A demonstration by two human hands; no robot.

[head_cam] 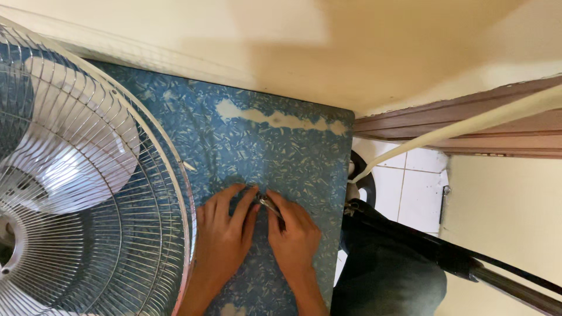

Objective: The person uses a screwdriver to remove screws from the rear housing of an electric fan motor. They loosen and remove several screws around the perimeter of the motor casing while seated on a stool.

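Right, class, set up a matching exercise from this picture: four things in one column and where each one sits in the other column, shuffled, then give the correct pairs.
Things:
1. fan guard
2. small metal tool
3. white tiled floor
4. wooden door frame

Places:
A. far right, below the blue tabletop edge
B. upper right, against the cream wall
C. left side, lying over the tabletop
D. between the fingertips of the left hand and right hand

Pairs: 1-C, 2-D, 3-A, 4-B
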